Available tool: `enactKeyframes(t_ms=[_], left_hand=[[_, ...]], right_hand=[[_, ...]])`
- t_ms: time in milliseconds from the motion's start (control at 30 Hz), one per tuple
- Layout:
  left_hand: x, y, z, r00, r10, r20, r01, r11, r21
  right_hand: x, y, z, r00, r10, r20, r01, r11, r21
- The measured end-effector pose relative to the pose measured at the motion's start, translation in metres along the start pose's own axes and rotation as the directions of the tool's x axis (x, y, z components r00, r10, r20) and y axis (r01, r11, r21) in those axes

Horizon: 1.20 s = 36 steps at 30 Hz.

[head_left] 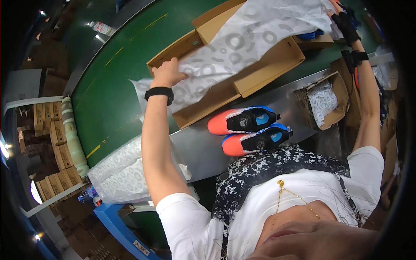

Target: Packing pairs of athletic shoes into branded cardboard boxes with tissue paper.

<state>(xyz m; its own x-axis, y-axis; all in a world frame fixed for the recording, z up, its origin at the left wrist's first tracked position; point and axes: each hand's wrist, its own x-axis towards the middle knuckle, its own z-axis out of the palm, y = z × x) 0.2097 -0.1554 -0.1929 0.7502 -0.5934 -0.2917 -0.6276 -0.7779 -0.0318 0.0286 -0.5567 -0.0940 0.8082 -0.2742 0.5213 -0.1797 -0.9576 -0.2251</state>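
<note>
A large sheet of white tissue paper (242, 41) with grey ring prints stretches diagonally over an open brown shoebox (271, 60). My left hand (167, 73) is at the box's left end, its fingers bent on the paper, which drapes past my wrist. At the upper right, my right hand (343, 27), in a black fingerless glove, is at the paper's far end; its fingertips are partly lost at the picture's edge. Two coral-red, black and blue shoes, the farther one (242, 120) and the nearer one (258, 141), stand side by side close to my body.
A small carton (336, 117) of white packets stands to the right of the shoes. A stack of printed tissue paper (123, 173) lies at the left, on the metal edge (193, 158) of the green table (125, 73). More shoes are partly visible beyond the box's right end.
</note>
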Motion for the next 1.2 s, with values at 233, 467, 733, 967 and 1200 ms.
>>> enactKeyframes(t_ms=[233, 467, 733, 967, 1200], left_hand=[[-0.068, -0.053, -0.016, 0.671, 0.079, -0.737, -0.011, 0.995, 0.097], [-0.149, -0.025, 0.070, 0.927, -0.026, -0.374, 0.030, 1.000, 0.004], [-0.177, -0.049, 0.102, 0.811, -0.415, -0.414, 0.364, 0.910, -0.200], [-0.184, -0.126, 0.129, 0.577, -0.783, -0.230, 0.446, 0.539, -0.715], [-0.135, -0.121, 0.135, 0.843, -0.434, 0.318, 0.148, -0.382, -0.912]], right_hand=[[-0.023, 0.035, 0.014, 0.989, 0.096, -0.111, -0.118, 0.971, -0.208], [-0.023, 0.025, 0.032, 0.966, 0.102, -0.238, -0.182, 0.921, -0.345], [-0.067, -0.038, 0.075, 0.803, -0.452, 0.388, 0.591, 0.682, -0.431], [-0.097, -0.083, 0.056, 0.689, -0.723, 0.044, 0.721, 0.678, -0.142], [-0.285, -0.123, 0.045, 0.399, -0.750, 0.528, 0.516, 0.660, 0.547]])
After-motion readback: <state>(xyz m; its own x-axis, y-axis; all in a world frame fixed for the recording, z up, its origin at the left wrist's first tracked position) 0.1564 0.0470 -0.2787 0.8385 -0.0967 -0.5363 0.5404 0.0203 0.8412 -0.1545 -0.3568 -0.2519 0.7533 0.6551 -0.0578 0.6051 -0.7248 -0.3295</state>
